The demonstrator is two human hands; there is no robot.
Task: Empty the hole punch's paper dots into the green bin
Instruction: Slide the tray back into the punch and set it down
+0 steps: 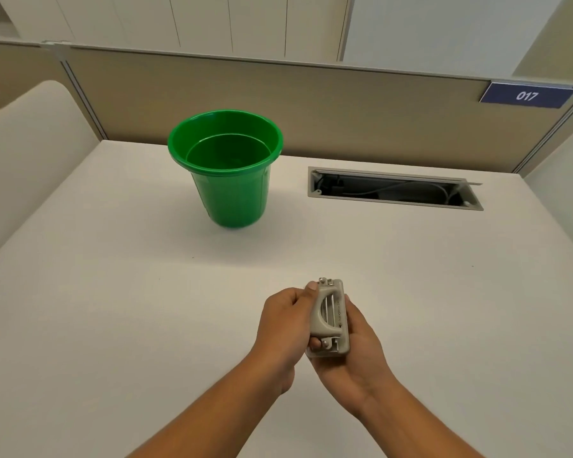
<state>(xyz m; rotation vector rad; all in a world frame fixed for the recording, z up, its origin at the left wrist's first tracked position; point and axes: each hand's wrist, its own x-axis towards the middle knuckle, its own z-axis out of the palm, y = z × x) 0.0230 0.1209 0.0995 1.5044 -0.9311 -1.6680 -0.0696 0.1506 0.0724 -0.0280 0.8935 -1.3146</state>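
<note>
Both hands are closed around the grey hole punch [328,317], which is held low over the white desk [113,309] close to the person's body. The right hand [356,352] cradles it from beneath and along its right side, palm up, fingers curled round the base; the left hand [283,325] grips its left edge, thumb pressed at the far corner and a fingertip tucked under the near end. The punch lies with its lever and metal fittings facing up. The green bin [225,166] stands upright and open-mouthed well ahead of the hands and a little to their left, apart from everything else; no dots can be made out inside it. Beyond the right hand, further off, an open cable tray [394,190] is sunk into the desk. This looks like the opening step: the punch is in hand but not yet carried to the bin, and its bottom cover cannot be seen from here. The next move probably calls for bringing the punch forward over the bin's mouth before loosening the base, so that no dots spill on the desk.
</note>
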